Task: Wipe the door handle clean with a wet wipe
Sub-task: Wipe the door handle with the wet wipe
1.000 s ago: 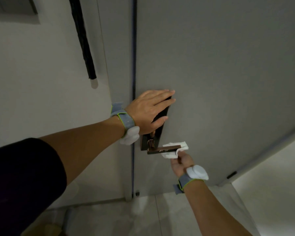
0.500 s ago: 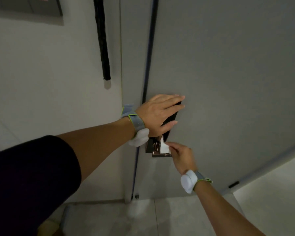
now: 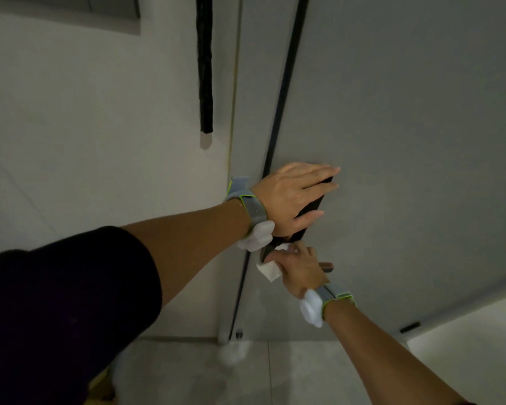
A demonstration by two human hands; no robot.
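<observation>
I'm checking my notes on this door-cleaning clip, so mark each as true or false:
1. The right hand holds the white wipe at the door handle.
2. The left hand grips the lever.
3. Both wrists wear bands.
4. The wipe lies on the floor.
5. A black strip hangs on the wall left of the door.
1. True: the right hand holds the wipe against the door handle.
2. False: the left hand lies flat on the dark lock plate above the lever.
3. True.
4. False: the wipe is in the right hand, up at the handle.
5. True: the black strip hangs there.
</observation>
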